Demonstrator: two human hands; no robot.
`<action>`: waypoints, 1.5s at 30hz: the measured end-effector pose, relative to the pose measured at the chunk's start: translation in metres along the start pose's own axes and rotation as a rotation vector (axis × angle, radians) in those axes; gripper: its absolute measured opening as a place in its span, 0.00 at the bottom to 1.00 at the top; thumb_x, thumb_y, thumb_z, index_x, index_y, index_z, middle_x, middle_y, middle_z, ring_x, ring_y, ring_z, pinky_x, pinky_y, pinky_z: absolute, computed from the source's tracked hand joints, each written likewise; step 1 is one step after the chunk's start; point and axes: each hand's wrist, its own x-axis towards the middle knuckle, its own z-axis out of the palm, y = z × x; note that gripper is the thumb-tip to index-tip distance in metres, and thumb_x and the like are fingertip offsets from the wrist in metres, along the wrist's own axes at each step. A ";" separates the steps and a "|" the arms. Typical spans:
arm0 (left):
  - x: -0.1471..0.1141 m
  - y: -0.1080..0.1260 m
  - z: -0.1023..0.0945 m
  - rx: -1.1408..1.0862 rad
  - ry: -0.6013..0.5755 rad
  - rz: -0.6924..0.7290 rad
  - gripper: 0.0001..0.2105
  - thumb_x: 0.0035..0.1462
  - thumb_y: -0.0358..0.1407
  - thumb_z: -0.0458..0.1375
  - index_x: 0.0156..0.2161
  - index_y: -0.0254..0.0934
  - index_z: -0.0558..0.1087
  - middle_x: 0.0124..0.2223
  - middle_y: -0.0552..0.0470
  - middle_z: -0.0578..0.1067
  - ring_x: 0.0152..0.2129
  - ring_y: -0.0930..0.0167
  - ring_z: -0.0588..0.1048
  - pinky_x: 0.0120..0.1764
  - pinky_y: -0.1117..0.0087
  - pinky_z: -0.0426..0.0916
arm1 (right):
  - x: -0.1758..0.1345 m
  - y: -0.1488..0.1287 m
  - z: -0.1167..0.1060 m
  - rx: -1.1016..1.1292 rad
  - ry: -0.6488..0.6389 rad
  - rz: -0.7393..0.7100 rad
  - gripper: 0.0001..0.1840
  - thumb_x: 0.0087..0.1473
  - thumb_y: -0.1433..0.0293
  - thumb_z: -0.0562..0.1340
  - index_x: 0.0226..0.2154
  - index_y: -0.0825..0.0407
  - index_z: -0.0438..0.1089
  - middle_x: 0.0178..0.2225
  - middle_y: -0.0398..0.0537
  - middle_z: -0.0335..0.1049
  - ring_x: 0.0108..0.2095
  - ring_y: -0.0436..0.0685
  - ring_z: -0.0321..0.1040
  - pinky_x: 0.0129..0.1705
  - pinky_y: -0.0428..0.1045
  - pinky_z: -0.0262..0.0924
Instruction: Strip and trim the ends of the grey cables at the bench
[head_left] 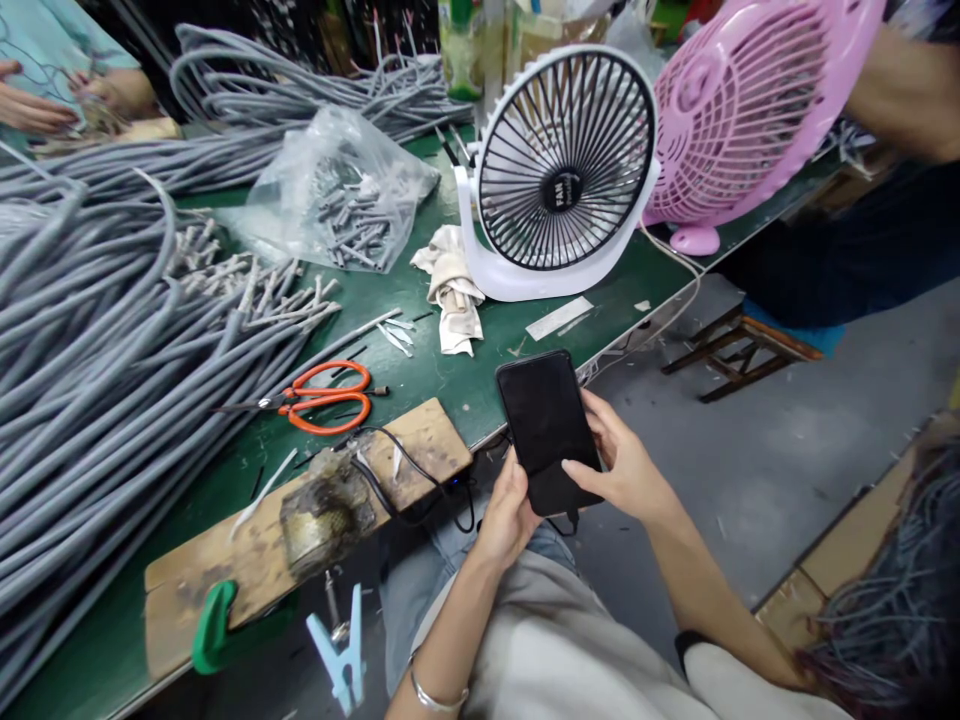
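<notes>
A black smartphone [546,425] with a dark screen is held over my lap, beside the table edge. My left hand [507,512] is wrapped round its lower left side. My right hand [616,455] grips the right edge, its thumb lying on the lower part of the screen. A black cable hangs from the bottom of the phone. To the left, a wooden board [247,545] lies along the table edge with a dark, burnt-looking lump [319,520] on it. Orange-handled scissors [328,397] lie behind the board.
Bundles of grey cable [112,400] cover the table's left side. A plastic bag [337,190] of short grey pieces, a crumpled cloth [452,290], a white fan [566,190] and a pink fan [739,110] stand farther back. A green clamp [214,630] and blue clip [341,650] are at the front edge. Other people sit nearby.
</notes>
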 end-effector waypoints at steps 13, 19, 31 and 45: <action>-0.001 0.002 0.001 -0.002 -0.040 -0.001 0.25 0.53 0.43 0.57 0.56 0.49 0.60 0.55 0.49 0.68 0.53 0.61 0.64 0.51 0.57 0.62 | 0.002 0.000 -0.007 0.123 -0.035 0.004 0.38 0.48 0.64 0.63 0.59 0.53 0.49 0.51 0.55 0.64 0.51 0.60 0.62 0.55 0.57 0.53; 0.000 0.003 0.001 0.000 -0.023 -0.015 0.25 0.51 0.44 0.58 0.55 0.49 0.61 0.55 0.50 0.68 0.53 0.61 0.63 0.51 0.57 0.62 | 0.003 -0.003 -0.004 0.130 -0.014 0.037 0.37 0.47 0.62 0.63 0.58 0.51 0.51 0.49 0.52 0.66 0.49 0.60 0.64 0.53 0.56 0.57; 0.002 -0.001 -0.002 -0.026 0.021 0.011 0.25 0.49 0.43 0.60 0.54 0.47 0.64 0.54 0.50 0.68 0.54 0.63 0.63 0.54 0.60 0.58 | -0.029 0.036 0.019 -0.289 0.494 -0.052 0.20 0.55 0.57 0.51 0.40 0.51 0.70 0.37 0.50 0.71 0.39 0.60 0.67 0.41 0.54 0.62; 0.037 -0.014 0.031 0.348 -0.255 0.044 0.25 0.56 0.49 0.50 0.56 0.42 0.62 0.56 0.48 0.66 0.53 0.62 0.62 0.48 0.64 0.60 | 0.010 0.030 -0.028 0.146 0.693 0.153 0.37 0.50 0.42 0.39 0.42 0.52 0.65 0.19 0.45 0.69 0.16 0.55 0.65 0.17 0.49 0.59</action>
